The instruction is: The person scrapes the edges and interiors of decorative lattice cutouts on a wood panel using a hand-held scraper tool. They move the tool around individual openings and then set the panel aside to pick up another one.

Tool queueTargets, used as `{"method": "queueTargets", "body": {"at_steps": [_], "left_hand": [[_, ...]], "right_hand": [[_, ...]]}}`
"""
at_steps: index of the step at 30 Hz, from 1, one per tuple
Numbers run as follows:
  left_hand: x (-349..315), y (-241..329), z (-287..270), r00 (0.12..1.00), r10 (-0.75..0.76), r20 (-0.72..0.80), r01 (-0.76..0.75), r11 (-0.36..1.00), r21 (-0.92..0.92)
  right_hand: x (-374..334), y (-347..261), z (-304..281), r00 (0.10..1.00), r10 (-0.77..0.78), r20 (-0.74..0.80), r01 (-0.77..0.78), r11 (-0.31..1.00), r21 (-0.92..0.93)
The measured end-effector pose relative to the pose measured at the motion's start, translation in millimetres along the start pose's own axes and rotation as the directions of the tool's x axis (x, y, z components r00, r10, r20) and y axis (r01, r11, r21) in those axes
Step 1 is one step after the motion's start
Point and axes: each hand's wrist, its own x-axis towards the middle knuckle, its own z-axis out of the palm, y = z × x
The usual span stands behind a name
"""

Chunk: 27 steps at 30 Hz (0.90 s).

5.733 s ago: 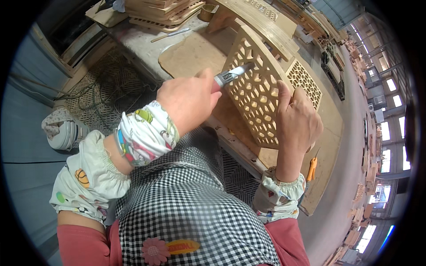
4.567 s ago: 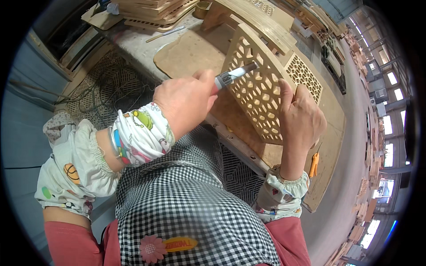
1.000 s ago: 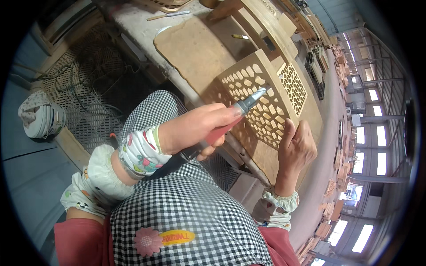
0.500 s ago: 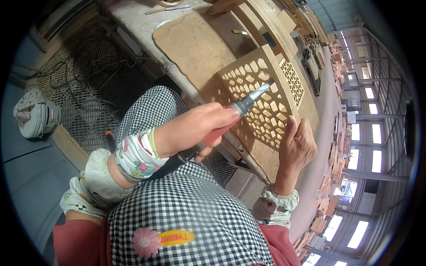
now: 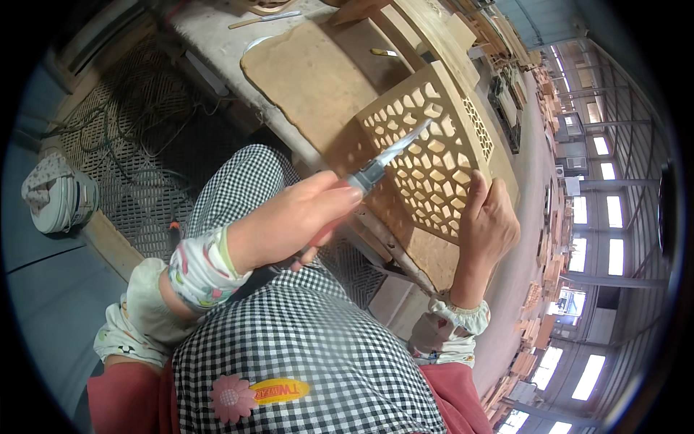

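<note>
Head view has a wooden panel, pierced with many small holes, standing tilted at the table's near side. On its right edge the right hand is closed, thumb along the pierced face. From the left, the left hand wraps its fingers firmly round a pointed tool, its tip over the holes; whether they touch, I cannot tell. A brown board lies left of the panel; farther left, a bucket stands below.
</note>
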Motion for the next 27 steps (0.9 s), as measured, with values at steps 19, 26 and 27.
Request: {"method": "queueTargets", "body": {"at_steps": [19,26,27], "left_hand": [[18.8,48.8,23.7,0.789,0.613,0.027,-0.033,-0.002,0.999],[31.5,60.7,39.6,0.813,0.583,0.012,-0.023,0.012,1.0],[35.0,60.9,40.5,0.81,0.586,0.014,-0.02,0.004,1.0]], "right_hand": [[6.9,-3.5,-8.0,0.998,0.062,-0.004,-0.062,0.998,0.018],[3.1,-2.0,-9.0,0.999,0.032,-0.039,-0.031,0.999,0.013],[3.4,-2.1,-9.5,0.999,0.033,-0.038,-0.032,0.999,0.02]]}}
